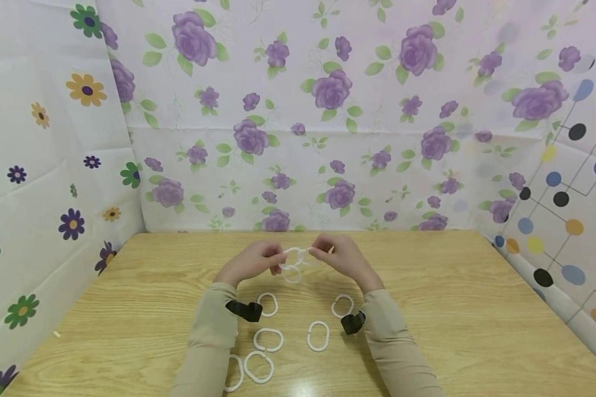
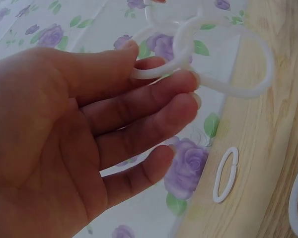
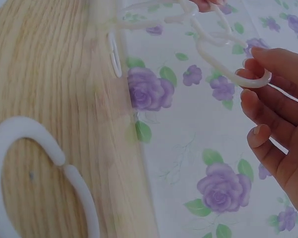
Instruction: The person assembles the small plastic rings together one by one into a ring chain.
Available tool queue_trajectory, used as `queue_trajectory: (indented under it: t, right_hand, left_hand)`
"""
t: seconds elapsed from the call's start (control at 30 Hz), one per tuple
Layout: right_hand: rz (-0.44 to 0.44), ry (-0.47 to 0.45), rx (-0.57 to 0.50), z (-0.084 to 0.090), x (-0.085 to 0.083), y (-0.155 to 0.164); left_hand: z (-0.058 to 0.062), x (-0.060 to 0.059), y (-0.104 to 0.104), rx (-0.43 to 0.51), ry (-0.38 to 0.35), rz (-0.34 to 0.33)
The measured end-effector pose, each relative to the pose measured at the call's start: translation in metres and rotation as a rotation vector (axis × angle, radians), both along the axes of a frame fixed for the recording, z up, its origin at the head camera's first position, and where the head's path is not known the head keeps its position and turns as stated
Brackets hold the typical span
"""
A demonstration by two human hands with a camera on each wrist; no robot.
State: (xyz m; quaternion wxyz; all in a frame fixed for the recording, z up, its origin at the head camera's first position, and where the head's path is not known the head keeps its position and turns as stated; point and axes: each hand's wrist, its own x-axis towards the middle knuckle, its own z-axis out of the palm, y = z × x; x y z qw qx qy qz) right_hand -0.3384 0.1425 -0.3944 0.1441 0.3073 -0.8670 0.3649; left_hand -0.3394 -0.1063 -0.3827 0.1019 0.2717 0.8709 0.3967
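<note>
White plastic oval rings (image 1: 295, 263), joined like a small chain, hang in the air between both hands, above the middle of the wooden desk (image 1: 477, 331). The left hand (image 1: 252, 262) pinches one ring with thumb and first fingers (image 2: 154, 89). The right hand (image 1: 345, 258) hooks the other end with curled fingers (image 3: 260, 74). The chain runs sideways, hand to hand. How many rings are joined looks like three, but it is blurry. Loose white rings (image 1: 268, 339) lie nearer the sleeves.

A light wooden desk (image 1: 427, 309) carries six loose white oval plastic rings (image 1: 318, 336) near its front edge.
</note>
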Motion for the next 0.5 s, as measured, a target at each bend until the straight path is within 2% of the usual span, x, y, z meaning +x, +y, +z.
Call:
queue_trajectory:
  t: [0.17, 0.33, 0.5]
  right_hand:
    - [0.025, 0.011, -0.031, 0.0002, -0.0005, -0.0002]
    - [0.036, -0.024, -0.06, 0.0019, 0.0004, -0.0008]
    - [0.045, -0.09, -0.08, 0.0032, 0.0005, -0.001]
  left_hand:
    - [0.0, 0.0003, -0.0028, 0.001, -0.018, -0.023]
    - [-0.0012, 0.0007, -0.0025, -0.022, -0.01, -0.037]
    - [0.0002, 0.001, -0.002, -0.049, 0.007, -0.008]
